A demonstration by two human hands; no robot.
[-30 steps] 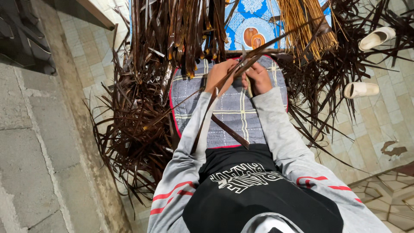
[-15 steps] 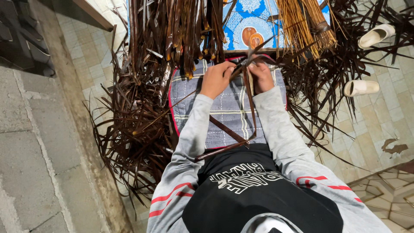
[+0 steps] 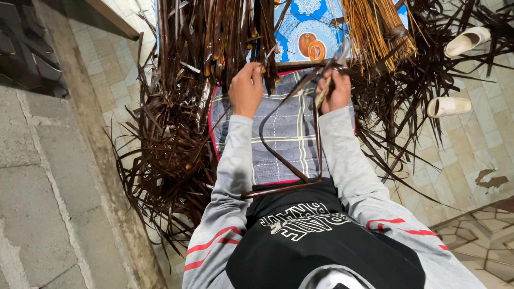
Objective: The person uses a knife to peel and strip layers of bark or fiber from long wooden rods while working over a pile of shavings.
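Note:
I sit over a grey checked cushion (image 3: 286,136) with a red edge. My left hand (image 3: 246,88) is closed at the hanging ends of the dark brown leaf strips (image 3: 225,32) above the cushion. Out to the right, my right hand (image 3: 334,88) grips a long dark leaf strip (image 3: 289,160) together with a pale stick-like tool. The strip loops down across the cushion toward my lap and back up to the hand.
Dry dark leaf strips (image 3: 171,155) pile up to the left and right of the cushion. A bundle of yellow straw (image 3: 375,27) lies on a blue patterned cloth (image 3: 300,32). Two white slippers (image 3: 450,104) sit on the tiled floor at right. A concrete ledge runs along the left.
My hands were together on one strip at the cushion's middle; they have moved up and apart. The left hand now reaches the hanging strips, and the held strip sags in a loop.

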